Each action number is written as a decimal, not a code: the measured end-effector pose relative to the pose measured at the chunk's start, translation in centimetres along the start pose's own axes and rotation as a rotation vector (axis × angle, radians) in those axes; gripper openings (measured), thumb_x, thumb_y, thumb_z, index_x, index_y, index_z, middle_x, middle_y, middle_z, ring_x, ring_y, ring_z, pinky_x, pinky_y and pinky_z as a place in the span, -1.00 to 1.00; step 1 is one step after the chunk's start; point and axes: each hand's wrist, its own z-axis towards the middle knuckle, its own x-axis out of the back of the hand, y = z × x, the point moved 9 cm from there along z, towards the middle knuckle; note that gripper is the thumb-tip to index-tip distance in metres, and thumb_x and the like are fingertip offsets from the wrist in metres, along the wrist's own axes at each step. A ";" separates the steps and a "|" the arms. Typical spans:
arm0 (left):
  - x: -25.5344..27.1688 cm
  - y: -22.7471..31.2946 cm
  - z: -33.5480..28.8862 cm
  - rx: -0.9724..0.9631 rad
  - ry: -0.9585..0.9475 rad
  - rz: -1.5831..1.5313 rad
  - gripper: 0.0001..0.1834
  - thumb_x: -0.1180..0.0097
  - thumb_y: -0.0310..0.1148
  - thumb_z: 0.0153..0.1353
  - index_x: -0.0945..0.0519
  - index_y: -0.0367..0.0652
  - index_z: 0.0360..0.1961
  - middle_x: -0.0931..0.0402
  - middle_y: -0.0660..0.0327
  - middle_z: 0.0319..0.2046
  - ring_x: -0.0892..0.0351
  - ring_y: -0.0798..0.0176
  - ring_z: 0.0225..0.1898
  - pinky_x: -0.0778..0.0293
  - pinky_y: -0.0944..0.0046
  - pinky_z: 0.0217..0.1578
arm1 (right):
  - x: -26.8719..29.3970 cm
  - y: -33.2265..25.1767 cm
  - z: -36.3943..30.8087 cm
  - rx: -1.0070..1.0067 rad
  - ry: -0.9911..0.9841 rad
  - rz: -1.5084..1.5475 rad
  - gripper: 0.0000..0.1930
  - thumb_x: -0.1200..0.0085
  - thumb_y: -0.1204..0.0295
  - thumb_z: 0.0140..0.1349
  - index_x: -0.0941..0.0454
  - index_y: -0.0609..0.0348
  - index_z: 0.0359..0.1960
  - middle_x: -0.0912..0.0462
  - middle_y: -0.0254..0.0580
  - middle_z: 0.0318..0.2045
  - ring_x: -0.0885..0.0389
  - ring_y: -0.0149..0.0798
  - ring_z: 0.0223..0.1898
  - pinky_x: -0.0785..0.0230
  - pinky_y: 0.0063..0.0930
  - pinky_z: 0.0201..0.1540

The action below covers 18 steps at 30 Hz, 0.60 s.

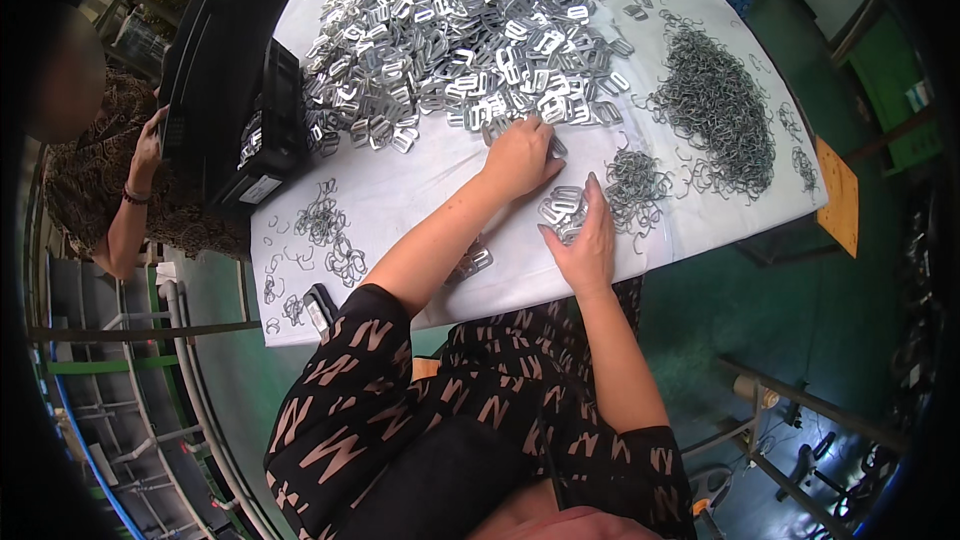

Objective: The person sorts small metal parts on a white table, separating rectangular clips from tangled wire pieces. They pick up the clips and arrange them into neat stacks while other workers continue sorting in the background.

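A co-worker's hand (147, 152) is at a black plastic bin (215, 60) on the left. The person's left hand (520, 157) curls over the front edge of a large heap of flat silver metal buckles (470, 35); whether it grips any cannot be told. Apart from it, the right hand (588, 245) is spread beside a small buckle cluster (563, 208). Rightward lie two piles of curved grey wire hooks (718, 110).
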 end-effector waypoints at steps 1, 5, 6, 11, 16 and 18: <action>0.1 0.2 0.1 0.011 -0.027 -0.029 -0.56 -0.37 -0.24 -0.05 -0.59 -0.20 -0.14 -0.54 0.05 -0.24 -0.57 0.00 -0.13 -0.53 0.10 -0.14 | 0.0 0.0 0.0 -0.003 0.000 0.001 0.03 -0.42 0.32 -0.11 -0.03 0.21 0.39 -0.35 0.17 0.16 -0.36 0.18 0.17 -0.22 -0.04 0.22; 1.9 1.8 0.1 -0.162 -0.078 -0.209 -0.54 -0.32 -0.36 -0.09 -0.54 -0.18 -0.09 -0.55 0.08 -0.21 -0.55 0.00 -0.09 -0.50 0.12 -0.07 | 0.2 0.2 -0.1 0.004 0.015 0.006 0.06 -0.44 0.32 -0.12 0.01 0.22 0.40 -0.35 0.19 0.17 -0.35 0.19 0.18 -0.22 -0.04 0.23; 2.7 2.6 0.0 -0.260 -0.076 -0.270 -0.52 -0.31 -0.40 -0.10 -0.52 -0.17 -0.07 -0.55 0.09 -0.19 -0.55 0.00 -0.09 -0.49 0.13 -0.05 | 0.2 0.3 -0.1 -0.001 0.018 0.022 0.07 -0.44 0.33 -0.13 0.02 0.22 0.40 -0.34 0.20 0.17 -0.35 0.20 0.18 -0.22 -0.04 0.23; 4.2 6.9 -2.0 -0.440 -0.346 -0.469 -0.41 -0.25 -0.59 -0.13 -0.46 -0.14 0.03 -0.52 0.12 -0.03 -0.48 0.00 0.04 -0.44 0.07 0.07 | -0.2 0.9 -0.3 -0.016 0.031 0.060 0.09 -0.44 0.37 -0.13 0.05 0.21 0.41 -0.34 0.23 0.17 -0.35 0.21 0.18 -0.22 -0.04 0.23; 6.2 0.7 -0.8 -0.169 0.043 -0.215 -0.40 -0.28 -0.55 -0.07 -0.46 -0.17 0.10 -0.49 0.05 0.03 -0.44 -0.07 0.11 -0.39 0.06 0.14 | -0.2 0.6 -0.2 -0.030 0.004 0.023 0.03 -0.42 0.38 -0.10 0.00 0.20 0.40 -0.34 0.19 0.18 -0.34 0.18 0.19 -0.22 -0.04 0.24; 6.4 -3.0 -0.9 0.032 0.141 -0.070 -0.42 -0.32 -0.50 -0.06 -0.48 -0.19 0.07 -0.50 0.03 -0.01 -0.45 -0.08 0.06 -0.41 0.06 0.09 | -0.2 0.6 -0.2 -0.022 0.005 0.009 0.00 -0.40 0.38 -0.08 -0.02 0.21 0.39 -0.35 0.17 0.18 -0.35 0.16 0.19 -0.22 -0.05 0.24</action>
